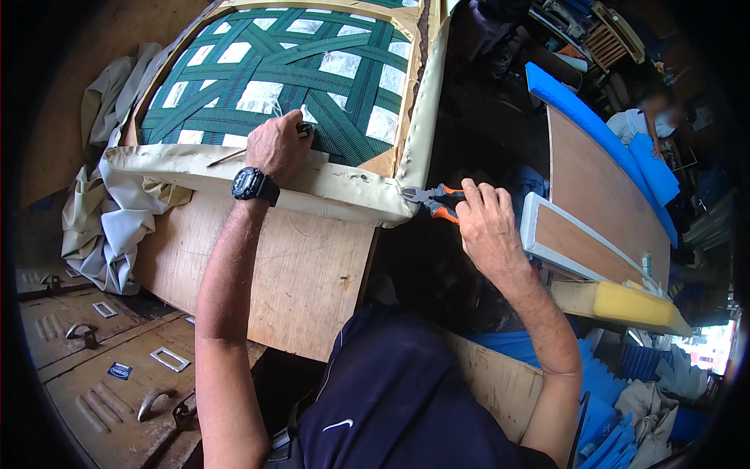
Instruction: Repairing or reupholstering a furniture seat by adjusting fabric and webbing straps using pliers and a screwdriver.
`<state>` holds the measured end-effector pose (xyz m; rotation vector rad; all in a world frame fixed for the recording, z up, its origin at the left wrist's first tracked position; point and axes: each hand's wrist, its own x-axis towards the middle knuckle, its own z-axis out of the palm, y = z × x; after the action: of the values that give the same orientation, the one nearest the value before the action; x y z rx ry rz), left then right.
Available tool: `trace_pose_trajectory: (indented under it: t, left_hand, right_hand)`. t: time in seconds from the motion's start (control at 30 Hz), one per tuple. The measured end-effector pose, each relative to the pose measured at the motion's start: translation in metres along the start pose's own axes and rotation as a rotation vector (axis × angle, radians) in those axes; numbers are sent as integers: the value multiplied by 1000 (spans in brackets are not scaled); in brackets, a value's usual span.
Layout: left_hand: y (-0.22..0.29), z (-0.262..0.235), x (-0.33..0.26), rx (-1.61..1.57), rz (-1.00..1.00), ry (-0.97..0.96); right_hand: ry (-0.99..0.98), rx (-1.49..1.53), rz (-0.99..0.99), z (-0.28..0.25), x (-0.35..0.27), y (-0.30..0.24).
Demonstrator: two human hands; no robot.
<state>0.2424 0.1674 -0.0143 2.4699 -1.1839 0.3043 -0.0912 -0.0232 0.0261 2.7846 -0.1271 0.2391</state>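
An upturned seat frame with cream upholstery (328,181) lies before me, its underside crossed by green webbing straps (234,82). My right hand (490,223) is closed on diagonal cutting pliers (437,202) with orange and black handles. Their jaws touch the cream cover at the near right corner of the frame. On the near edge rests my left hand (277,148), its fingers curled round a tool with a dark handle and a thin metal shaft (226,157), which looks like a screwdriver or an awl. Most of its handle is hidden by the hand.
A plywood board (266,266) supports the frame. Cream fabric (117,227) hangs at the left above a worn metal cabinet (109,367). To the right stand a blue-edged panel (601,180) and a yellow foam piece (633,305). A co-worker (637,125) is farther back.
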Motion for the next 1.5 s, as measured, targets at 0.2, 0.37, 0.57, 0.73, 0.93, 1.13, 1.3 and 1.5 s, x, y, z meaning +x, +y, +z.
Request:
trace_pose_trajectory:
  t: [0.2, 0.37, 0.57, 0.73, 0.93, 1.13, 1.3, 1.5]
  left_hand:
    - [-2, 1, -1, -1, 18, 18]
    - [0, 0, 0, -4, -6, -12]
    - [1, -1, 1, -6, -20, -28]
    - [0, -2, 1, 11, -7, -26]
    - [2, -2, 1, 4, -35, -47]
    - [2, -3, 2, -3, -34, -45]
    - [4, -4, 1, 8, -36, -42]
    - [8, -9, 3, 7, -75, -89]
  right_hand:
    - [-52, 682, -81, -16, -8, 3]
    - [-27, 233, 80, -4, -10, 3]
    - [-33, 183, 108, 6, -5, 8]
    - [-46, 559, 9, -6, -14, 12]
    - [-5, 264, 94, 4, -11, 9]
    - [-9, 99, -11, 10, 1, 4]
    - [-111, -125, -29, -7, 9, -7]
    - [-254, -18, -63, 7, 8, 6]
